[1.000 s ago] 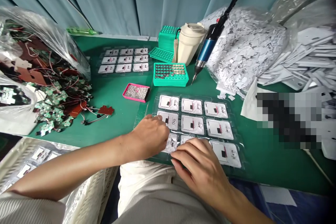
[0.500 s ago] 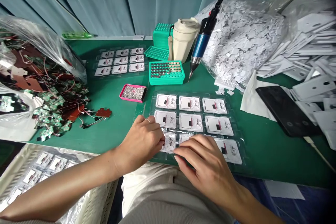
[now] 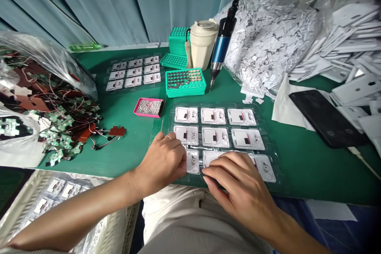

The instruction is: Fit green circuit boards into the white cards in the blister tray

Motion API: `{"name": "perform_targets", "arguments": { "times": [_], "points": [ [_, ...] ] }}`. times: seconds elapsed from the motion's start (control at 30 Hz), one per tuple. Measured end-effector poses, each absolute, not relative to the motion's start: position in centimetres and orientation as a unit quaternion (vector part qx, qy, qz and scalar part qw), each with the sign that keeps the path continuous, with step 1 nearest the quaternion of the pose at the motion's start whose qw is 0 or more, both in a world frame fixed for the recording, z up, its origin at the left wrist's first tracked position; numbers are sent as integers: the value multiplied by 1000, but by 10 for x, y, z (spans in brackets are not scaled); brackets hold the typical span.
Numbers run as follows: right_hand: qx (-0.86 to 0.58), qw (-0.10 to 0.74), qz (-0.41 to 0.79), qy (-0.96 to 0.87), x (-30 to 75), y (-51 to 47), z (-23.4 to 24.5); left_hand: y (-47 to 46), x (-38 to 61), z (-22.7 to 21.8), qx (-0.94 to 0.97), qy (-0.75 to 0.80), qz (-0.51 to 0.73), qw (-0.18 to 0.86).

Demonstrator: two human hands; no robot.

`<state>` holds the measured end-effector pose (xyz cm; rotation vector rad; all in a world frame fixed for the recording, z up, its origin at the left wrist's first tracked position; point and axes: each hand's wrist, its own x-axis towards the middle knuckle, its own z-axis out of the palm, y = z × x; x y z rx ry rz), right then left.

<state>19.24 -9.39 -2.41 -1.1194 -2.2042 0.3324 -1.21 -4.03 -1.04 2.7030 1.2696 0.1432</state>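
Observation:
A clear plastic tray [image 3: 228, 125] in front of me holds rows of white rectangular casings, each with a white square, a small black patch and a clear part with fine metal bits. My left hand [image 3: 165, 156], with a ring on one finger, is closed over the left end of the front-left casing [image 3: 192, 161]. Its fingertips are curled out of sight, so what they pinch is hidden. My right hand [image 3: 238, 178] hovers over the front-middle casing [image 3: 210, 158] and covers much of it. The fingers bend loosely, with the thumb a little apart from the index finger.
Behind the tray are a pink box of tiny metal pieces [image 3: 149, 107], a green rack of button cells [image 3: 186, 83], a cup [image 3: 204, 39] and a hanging electric screwdriver [image 3: 220, 49]. Circuit boards [image 3: 64, 127] heap left; white pieces [image 3: 274, 39] and a phone [image 3: 326, 117] lie right.
My right hand has drawn slightly right, away from the front-left casing. The left hand stays at that casing's left end. The whole view has shifted a little.

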Motion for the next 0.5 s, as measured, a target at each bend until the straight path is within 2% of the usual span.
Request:
{"name": "perform_targets", "arguments": {
  "times": [0.23, 0.5],
  "points": [
    [-404, 312, 112, -852, 181, -86, -30, -52, -13, -17, 899, 421, 122, 1],
    [-409, 281, 100, -862, 171, -81, -35, -45, -16, -14, 907, 403, 105, 55]
  ]
}}
